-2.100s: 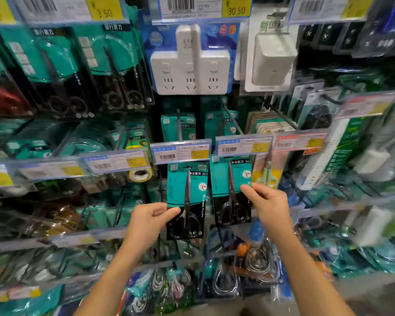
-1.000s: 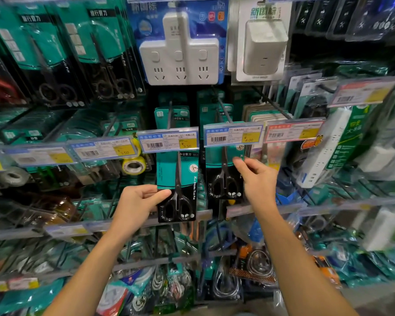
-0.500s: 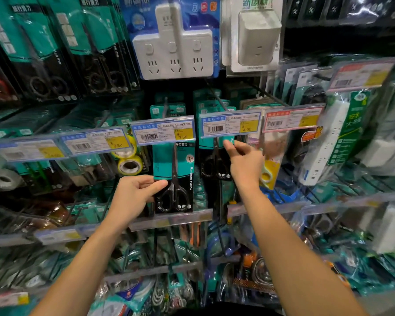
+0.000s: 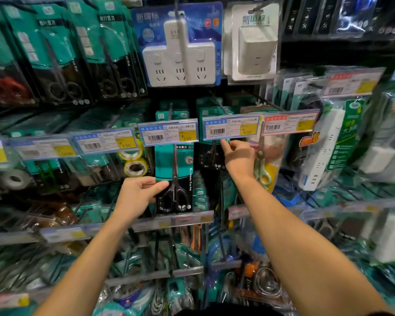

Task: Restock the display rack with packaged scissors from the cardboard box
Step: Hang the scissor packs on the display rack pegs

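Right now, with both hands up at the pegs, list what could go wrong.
1. The right hand works its scissors pack behind the 4.00 price tag; the peg end is hidden, so the hang hole may miss.
2. The left hand pinches only the edge of the other scissors pack; it could slip or twist.

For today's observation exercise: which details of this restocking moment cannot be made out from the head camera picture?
- Top of the scissors pack in the left hand: hidden behind the 3.50 price tag, so its hook is unseen.
- Pack at the right hand: mostly covered by the 4.00 price tag and the hand.
- Cardboard box: outside the view.
- Side shelves: blurred.
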Tool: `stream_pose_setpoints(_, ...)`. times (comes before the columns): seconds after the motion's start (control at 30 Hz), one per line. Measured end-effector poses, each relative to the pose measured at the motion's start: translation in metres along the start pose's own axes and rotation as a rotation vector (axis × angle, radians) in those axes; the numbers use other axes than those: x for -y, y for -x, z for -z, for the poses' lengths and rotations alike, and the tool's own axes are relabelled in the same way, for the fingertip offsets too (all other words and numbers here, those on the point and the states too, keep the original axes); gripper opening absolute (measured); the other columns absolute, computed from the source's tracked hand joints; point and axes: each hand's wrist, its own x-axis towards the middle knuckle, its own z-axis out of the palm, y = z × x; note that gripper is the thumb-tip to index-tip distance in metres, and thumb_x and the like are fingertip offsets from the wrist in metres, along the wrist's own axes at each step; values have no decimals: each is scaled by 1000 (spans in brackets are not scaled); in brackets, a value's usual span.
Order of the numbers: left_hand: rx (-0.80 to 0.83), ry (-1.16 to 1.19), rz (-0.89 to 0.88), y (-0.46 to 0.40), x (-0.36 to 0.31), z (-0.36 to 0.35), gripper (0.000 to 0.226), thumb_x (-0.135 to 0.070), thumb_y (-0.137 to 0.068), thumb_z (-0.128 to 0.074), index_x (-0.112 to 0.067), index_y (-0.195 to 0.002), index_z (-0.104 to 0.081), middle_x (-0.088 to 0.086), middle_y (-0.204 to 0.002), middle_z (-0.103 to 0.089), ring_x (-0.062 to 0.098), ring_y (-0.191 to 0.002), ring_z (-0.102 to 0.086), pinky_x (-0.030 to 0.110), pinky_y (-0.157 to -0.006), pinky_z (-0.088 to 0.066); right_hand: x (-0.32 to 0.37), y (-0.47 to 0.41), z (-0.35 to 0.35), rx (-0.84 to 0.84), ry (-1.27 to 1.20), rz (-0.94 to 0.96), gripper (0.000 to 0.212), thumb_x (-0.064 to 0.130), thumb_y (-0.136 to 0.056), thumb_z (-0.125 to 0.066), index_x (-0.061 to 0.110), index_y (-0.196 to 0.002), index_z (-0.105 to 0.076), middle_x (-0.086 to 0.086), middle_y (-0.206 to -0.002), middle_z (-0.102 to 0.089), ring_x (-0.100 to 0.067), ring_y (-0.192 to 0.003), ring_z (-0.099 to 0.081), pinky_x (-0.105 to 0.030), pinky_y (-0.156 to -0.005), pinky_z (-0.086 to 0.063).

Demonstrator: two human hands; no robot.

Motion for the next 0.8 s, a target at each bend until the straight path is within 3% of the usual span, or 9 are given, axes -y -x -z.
stream_pose_setpoints(0.07,-3,-2,11,2,2,4,20,-21,-84,-77,-2,-77,-73,-6,-68,-73,-1,-64,-63,17,-54,-52,-2,6,1,46,6,-67,39,39,-92,-63,1,-86,-68,-14,-75,-70,-31,-78,-64,-40,-72,-48)
stream_pose_setpoints(0.2,-10,11,70,5,0,8,23,-24,-83,-77,-2,-85,-74,2,-79,-76,4,-71,-67,24,-58,-56,-2,31,2,55,-18,-155,58,46,-89,-65,1,-124,-56,-15,-109,-69,-33,-108,-61,-39,-88,-48)
stream_pose_setpoints(0.3,-8,56,129,9,-2,5,27,-23,-83,-78,4,-87,-72,14,-87,-76,22,-83,-70,44,-75,-60,9,61,3,68,-154,-105,46,50,-84,-68,14,-113,-61,1,-100,-68,-15,-95,-64,-25,-81,-48)
stream_pose_setpoints(0.4,29,93,131,14,-6,1,19,-18,-84,-76,1,-85,-75,20,-89,-76,23,-83,-68,56,-83,-57,19,91,4,368,-336,-85,31,43,-83,-73,21,-104,-68,11,-94,-71,3,-86,-66,-13,-75,-49)
stream_pose_setpoints(0.5,63,125,133,20,-10,-2,6,-15,-85,-74,-10,-85,-79,10,-84,-78,20,-79,-72,48,-79,-60,21,109,4,583,-406,-116,20,25,-81,-78,28,-99,-69,10,-92,-74,-2,-84,-69,-19,-78,-54)
stream_pose_setpoints(0.57,87,139,122,26,-11,-2,5,-16,-86,-75,-17,-84,-80,3,-82,-79,13,-79,-74,32,-72,-60,21,116,5,610,-427,-165,21,14,-81,-78,28,-94,-69,8,-88,-75,-7,-82,-71,-27,-79,-57)
stream_pose_setpoints(0.63,84,152,112,32,-11,-1,5,-16,-85,-76,-19,-84,-80,-2,-82,-79,8,-78,-74,17,-67,-55,20,121,7,627,-423,-172,21,9,-82,-77,27,-90,-70,10,-80,-76,-6,-80,-72,-25,-74,-57)
stream_pose_setpoints(0.7,69,172,127,37,-11,0,6,-14,-84,-76,-19,-85,-79,-5,-84,-79,7,-80,-74,16,-68,-55,22,126,10,645,-423,-152,21,9,-82,-76,29,-87,-71,16,-79,-75,-1,-78,-71,-14,-67,-53)
stream_pose_setpoints(0.8,76,194,121,44,-14,2,17,-9,-82,-77,-26,-82,-78,-8,-83,-79,5,-78,-74,16,-68,-55,24,130,16,662,-476,-149,20,8,-83,-75,24,-94,-75,11,-90,-77,-6,-88,-73,-15,-73,-55)
